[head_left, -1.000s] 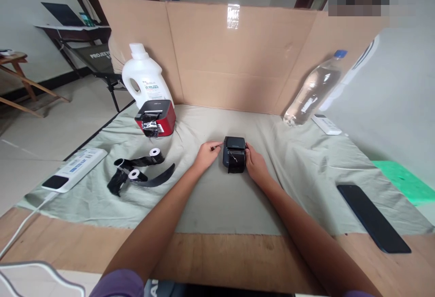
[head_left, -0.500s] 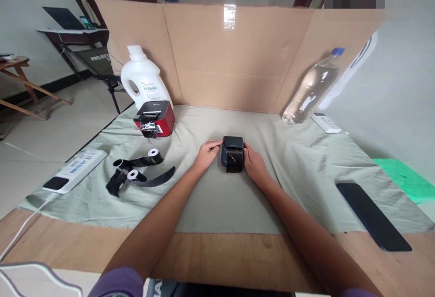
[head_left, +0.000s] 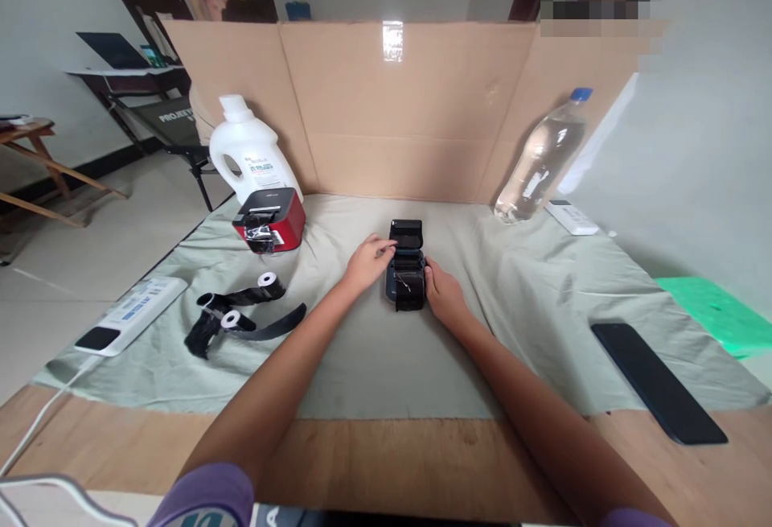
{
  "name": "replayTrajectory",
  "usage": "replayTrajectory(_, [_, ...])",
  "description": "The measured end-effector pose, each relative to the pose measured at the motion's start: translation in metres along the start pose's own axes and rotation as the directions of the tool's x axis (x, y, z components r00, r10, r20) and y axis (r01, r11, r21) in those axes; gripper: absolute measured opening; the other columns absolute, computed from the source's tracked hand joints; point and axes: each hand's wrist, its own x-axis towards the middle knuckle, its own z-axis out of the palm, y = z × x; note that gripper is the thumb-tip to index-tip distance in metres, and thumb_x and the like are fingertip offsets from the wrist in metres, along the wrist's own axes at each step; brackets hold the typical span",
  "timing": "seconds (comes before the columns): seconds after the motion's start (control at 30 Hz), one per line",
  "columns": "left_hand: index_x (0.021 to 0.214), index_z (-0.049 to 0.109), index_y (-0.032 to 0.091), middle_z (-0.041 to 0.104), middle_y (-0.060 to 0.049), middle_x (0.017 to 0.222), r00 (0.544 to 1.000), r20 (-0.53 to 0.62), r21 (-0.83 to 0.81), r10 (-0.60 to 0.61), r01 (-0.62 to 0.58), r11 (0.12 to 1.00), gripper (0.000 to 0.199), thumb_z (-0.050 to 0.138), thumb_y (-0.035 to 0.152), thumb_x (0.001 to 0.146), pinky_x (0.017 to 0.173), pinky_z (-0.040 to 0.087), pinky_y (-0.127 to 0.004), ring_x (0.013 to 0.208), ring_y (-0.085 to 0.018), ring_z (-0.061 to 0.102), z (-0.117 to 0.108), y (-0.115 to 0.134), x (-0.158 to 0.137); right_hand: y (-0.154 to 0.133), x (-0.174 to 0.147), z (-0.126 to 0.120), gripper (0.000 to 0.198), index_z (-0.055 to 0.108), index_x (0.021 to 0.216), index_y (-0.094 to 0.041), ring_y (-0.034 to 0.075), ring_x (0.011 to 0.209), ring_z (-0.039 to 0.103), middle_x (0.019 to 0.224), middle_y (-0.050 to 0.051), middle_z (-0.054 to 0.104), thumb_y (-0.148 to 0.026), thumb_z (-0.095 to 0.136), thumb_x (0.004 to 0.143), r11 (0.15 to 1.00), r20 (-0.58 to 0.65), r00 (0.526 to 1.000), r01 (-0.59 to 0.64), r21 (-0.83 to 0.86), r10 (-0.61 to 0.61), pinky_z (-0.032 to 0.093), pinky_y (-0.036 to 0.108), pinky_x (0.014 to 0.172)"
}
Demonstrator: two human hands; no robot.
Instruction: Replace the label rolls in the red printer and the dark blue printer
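Note:
A small black portable receipt printer point(head_left: 406, 277) sits on the cloth in front of me with its lid point(head_left: 406, 234) raised. A strip of shiny black paper point(head_left: 410, 290) hangs over its front. My left hand point(head_left: 370, 261) is at the printer's left side, thumb and forefinger together at the base of the lid. Against the right side, my right hand point(head_left: 445, 290) grips the body, its fingers partly hidden behind it. To the left lie black paper rolls point(head_left: 238, 319) with loose strips uncurled. Behind them stands a red and black printer point(head_left: 269, 220) with crumpled black paper at its front.
A white jug point(head_left: 250, 149) and a clear bottle point(head_left: 543, 157) stand before a cardboard screen point(head_left: 398, 109). A power strip point(head_left: 133, 314) with a cable lies left. At right are a black phone point(head_left: 657, 382), a small white device point(head_left: 572, 217) and a green object point(head_left: 715, 314).
The small printer's lid has swung up and back, exposing the inside. My left hand has stayed beside it, and my right hand still grips its side. The view has shifted slightly.

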Motion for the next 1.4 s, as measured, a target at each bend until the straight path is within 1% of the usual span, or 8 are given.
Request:
replayTrajectory(0.17, [0.083,0.08,0.027,0.071,-0.005,0.081,0.918,0.376,0.356,-0.126,-0.018,0.934,0.015,0.08,0.027,0.068,0.082,0.047,-0.029,0.087,-0.025,0.065,-0.007,0.035,0.032,0.001,0.0,0.001,0.052,0.054,0.139,-0.016,0.029,0.097,0.07,0.11,0.014,0.073,-0.038,0.022,0.104,1.0,-0.014,1.0,-0.004,-0.007,0.004,0.052,0.039,0.083])
replayTrajectory(0.27, [0.056,0.071,0.022,0.064,-0.006,0.062,0.885,0.408,0.433,-0.222,0.027,0.901,0.019,0.087,0.013,0.05,0.081,0.046,-0.033,0.083,-0.029,0.066,0.001,0.053,0.05,0.003,0.001,0.001,0.053,0.054,0.139,-0.015,0.031,0.1,0.069,0.114,0.016,0.072,-0.038,0.022,0.103,1.0,-0.019,1.0,0.013,0.0,-0.013,0.052,0.042,0.086])
replayTrajectory(0.5, [0.051,0.067,0.022,0.064,-0.003,0.063,0.931,0.33,0.404,-0.156,0.01,0.915,0.022,0.085,0.01,0.043,0.077,0.044,-0.029,0.086,-0.027,0.065,-0.007,0.066,0.049,0.008,0.003,0.003,0.055,0.053,0.141,-0.015,0.033,0.102,0.069,0.114,0.016,0.072,-0.041,0.022,0.103,0.999,-0.013,0.999,0.031,0.038,-0.03,0.051,0.044,0.089])
replayTrajectory(0.63, [0.078,0.079,0.021,0.065,0.001,0.066,0.982,0.189,0.225,-0.014,-0.03,0.974,0.022,0.083,0.029,0.058,0.063,0.039,-0.025,0.07,-0.018,0.06,-0.049,0.059,0.028,0.008,0.004,0.003,0.056,0.053,0.141,-0.014,0.033,0.103,0.068,0.116,0.017,0.071,-0.042,0.023,0.103,0.999,-0.019,1.0,0.02,0.04,-0.02,0.05,0.044,0.09])
replayTrajectory(0.77, [0.088,0.078,0.016,0.064,0.001,0.066,0.998,-0.031,0.073,-0.046,0.048,0.996,0.033,0.078,0.042,0.067,0.06,0.038,-0.024,0.063,-0.014,0.056,-0.105,0.035,-0.013,0.008,0.005,0.004,0.056,0.054,0.14,-0.012,0.033,0.108,0.067,0.12,0.017,0.07,-0.041,0.024,0.102,0.998,-0.026,0.999,0.028,0.062,-0.027,0.05,0.045,0.093])
replayTrajectory(0.97, [0.074,0.065,0.019,0.066,-0.004,0.066,0.927,-0.2,0.162,-0.316,0.349,0.923,0.019,0.072,0.036,0.07,0.058,0.04,-0.028,0.059,-0.018,0.059,-0.157,-0.003,-0.083,0.008,0.005,0.004,0.057,0.055,0.139,-0.011,0.033,0.107,0.067,0.121,0.018,0.07,-0.041,0.024,0.102,0.997,-0.038,0.999,0.04,0.066,-0.038,0.049,0.045,0.093])
replayTrajectory(1.23, [0.074,0.066,0.022,0.071,-0.012,0.082,0.804,-0.279,0.625,-0.525,0.567,0.536,0.028,0.068,0.05,0.069,0.068,0.044,-0.034,0.084,-0.034,0.068,-0.152,-0.014,-0.126,0.006,0.005,0.002,0.056,0.056,0.137,-0.011,0.034,0.108,0.066,0.121,0.018,0.069,-0.04,0.024,0.101,0.997,-0.026,0.999,0.034,0.073,-0.032,0.049,0.045,0.093])
replayTrajectory(1.4, [0.09,0.072,0.02,0.072,-0.017,0.099,0.743,-0.244,0.689,-0.624,0.585,0.427,0.037,0.067,0.05,0.07,0.074,0.047,-0.037,0.095,-0.037,0.068,-0.154,-0.003,-0.133,0.007,0.006,0.002,0.056,0.056,0.137,-0.011,0.034,0.109,0.065,0.122,0.018,0.069,-0.04,0.025,0.101,0.997,-0.025,0.999,0.021,0.08,-0.019,0.048,0.046,0.095])
